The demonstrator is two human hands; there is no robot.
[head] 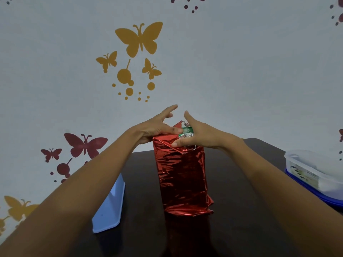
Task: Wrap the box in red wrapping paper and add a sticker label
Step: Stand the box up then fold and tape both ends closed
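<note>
The box (187, 130) stands upright mid-worktop (241, 210), sleeved in red wrapping paper (182, 175), its green top still bare. The left hand (154, 128) and right hand (198, 134) press the top folds with thumbs, fingers straight, gripping nothing. The slick foil may spring open or tear, or the tall box may tip. A blue tray (109, 206) lies at 8 o'clock and a plastic tub (315, 175) at 3 o'clock, neither in the way.

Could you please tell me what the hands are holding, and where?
The left hand and right hand press the red wrapping paper at the top end of the box with thumbs, fingers straight.
</note>
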